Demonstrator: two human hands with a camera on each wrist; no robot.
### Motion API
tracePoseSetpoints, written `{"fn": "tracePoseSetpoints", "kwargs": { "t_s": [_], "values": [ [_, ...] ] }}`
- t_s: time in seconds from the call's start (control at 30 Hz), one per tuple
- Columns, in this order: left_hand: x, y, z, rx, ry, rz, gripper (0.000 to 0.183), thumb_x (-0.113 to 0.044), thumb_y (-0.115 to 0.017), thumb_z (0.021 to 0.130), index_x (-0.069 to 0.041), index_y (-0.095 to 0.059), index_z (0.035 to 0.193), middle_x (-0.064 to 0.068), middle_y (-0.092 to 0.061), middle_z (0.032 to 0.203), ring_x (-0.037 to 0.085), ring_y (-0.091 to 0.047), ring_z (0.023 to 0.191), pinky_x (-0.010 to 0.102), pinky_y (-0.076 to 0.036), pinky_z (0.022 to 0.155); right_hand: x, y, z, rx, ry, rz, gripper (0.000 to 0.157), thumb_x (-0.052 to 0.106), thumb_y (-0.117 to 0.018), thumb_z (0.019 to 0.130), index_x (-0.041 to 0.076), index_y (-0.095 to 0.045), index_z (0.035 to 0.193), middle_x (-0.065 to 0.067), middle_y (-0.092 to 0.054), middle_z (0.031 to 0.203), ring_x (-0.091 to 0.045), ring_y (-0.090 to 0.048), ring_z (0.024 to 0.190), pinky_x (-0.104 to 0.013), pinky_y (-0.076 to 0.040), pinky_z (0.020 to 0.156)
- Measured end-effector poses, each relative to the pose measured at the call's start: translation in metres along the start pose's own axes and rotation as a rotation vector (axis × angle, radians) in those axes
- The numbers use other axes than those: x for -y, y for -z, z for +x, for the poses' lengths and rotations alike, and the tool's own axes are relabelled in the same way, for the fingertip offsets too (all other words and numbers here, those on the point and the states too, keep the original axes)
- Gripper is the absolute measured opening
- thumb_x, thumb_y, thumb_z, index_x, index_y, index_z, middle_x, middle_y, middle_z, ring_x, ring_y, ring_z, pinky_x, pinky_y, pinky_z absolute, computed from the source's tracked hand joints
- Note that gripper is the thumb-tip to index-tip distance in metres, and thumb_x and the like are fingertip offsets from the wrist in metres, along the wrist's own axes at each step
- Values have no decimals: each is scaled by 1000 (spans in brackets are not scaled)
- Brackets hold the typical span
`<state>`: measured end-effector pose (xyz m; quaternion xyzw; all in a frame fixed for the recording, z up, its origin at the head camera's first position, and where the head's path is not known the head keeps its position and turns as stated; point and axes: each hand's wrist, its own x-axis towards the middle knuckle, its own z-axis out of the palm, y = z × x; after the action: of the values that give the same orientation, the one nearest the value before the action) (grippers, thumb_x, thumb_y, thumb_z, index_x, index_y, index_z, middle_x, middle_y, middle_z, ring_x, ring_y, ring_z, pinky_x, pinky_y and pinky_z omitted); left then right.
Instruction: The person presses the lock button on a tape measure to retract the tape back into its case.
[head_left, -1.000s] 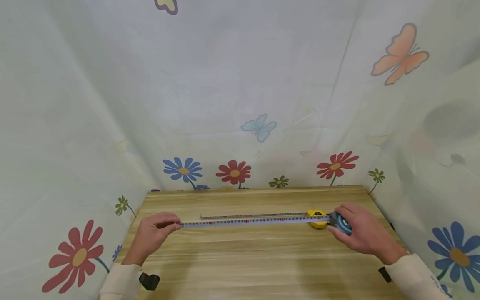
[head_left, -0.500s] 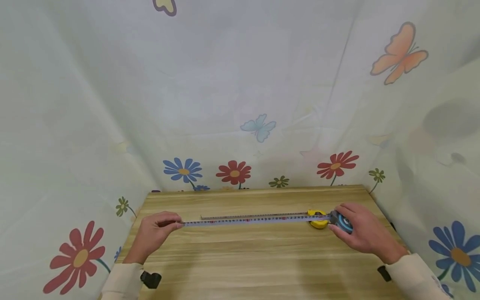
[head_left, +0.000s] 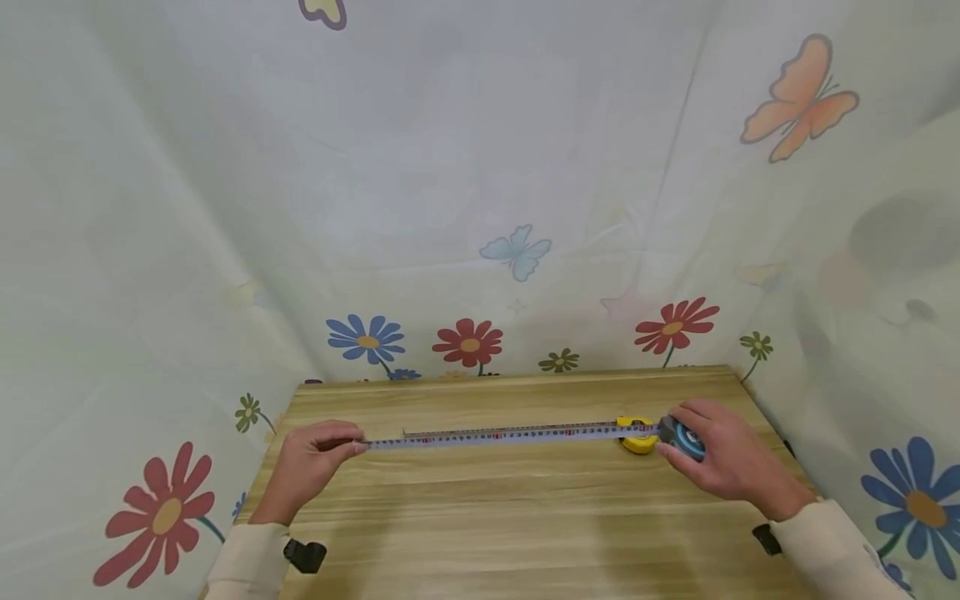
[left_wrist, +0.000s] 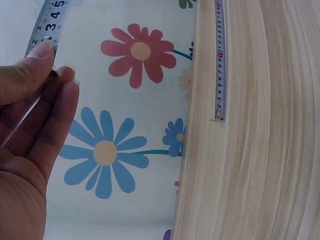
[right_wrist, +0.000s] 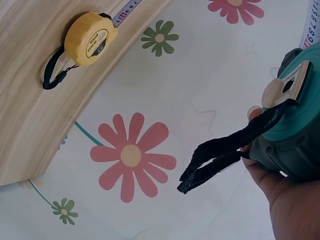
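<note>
My right hand point(head_left: 723, 454) grips the case of a blue-and-dark-grey tape measure point(head_left: 681, 437), whose black wrist strap point(right_wrist: 215, 152) hangs loose in the right wrist view. From it a long white blade point(head_left: 495, 437) runs leftward, drawn straight, to my left hand point(head_left: 311, 462). Thumb and fingers of that hand pinch the blade's free end, which shows close up as a metric strip point(left_wrist: 47, 27) in the left wrist view. Behind this blade lies a yellow tape measure point(head_left: 636, 435) on the table, its own narrower blade point(left_wrist: 220, 65) pulled out along the wood.
The wooden table point(head_left: 480, 517) stands against a pale curtain point(head_left: 480, 167) printed with flowers and butterflies, which also closes in both sides. A black cord loop point(right_wrist: 54, 70) trails from the yellow tape's case.
Both hands keep their hold and the blade stays drawn between them. It has shifted very slightly in view, now overlapping the yellow tape's blade more closely.
</note>
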<state>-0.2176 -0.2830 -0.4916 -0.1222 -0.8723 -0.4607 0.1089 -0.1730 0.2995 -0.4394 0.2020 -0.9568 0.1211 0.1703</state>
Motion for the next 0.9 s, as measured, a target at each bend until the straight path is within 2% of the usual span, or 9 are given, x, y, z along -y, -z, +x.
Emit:
{"fn": "tracePoseSetpoints", "kwargs": {
  "t_s": [0.2,0.43,0.67,0.9],
  "values": [
    [-4,-1,0,3,27,-6,11,-19,-81,92,-22,-83,103,8,-80,108,1,-73,88,23,-62,75,1,0,2,4,8,10,43,39,-83,86,8,-74,115,-6,-69,110,-15,-58,88,-35,-53,71],
    [-7,-1,0,-8,-14,-5,12,-15,-81,91,-20,-83,102,8,-80,106,1,-74,86,23,-62,74,4,0,5,1,9,4,43,37,-83,86,7,-74,115,-8,-70,111,-18,-60,89,-38,-55,73],
    [-6,-5,2,-15,-33,-3,11,-14,-81,91,-18,-83,101,14,-80,106,0,-74,86,22,-62,73,7,-1,8,17,-2,0,42,40,-82,86,9,-74,114,-6,-70,110,-18,-60,90,-41,-57,76],
    [-4,-8,4,-17,-62,-12,12,-14,-82,91,-22,-83,99,4,-80,103,1,-73,85,23,-62,73,9,-1,8,22,-12,4,44,41,-81,87,8,-74,115,-6,-70,110,-18,-60,90,-41,-57,76]
  ]
}}
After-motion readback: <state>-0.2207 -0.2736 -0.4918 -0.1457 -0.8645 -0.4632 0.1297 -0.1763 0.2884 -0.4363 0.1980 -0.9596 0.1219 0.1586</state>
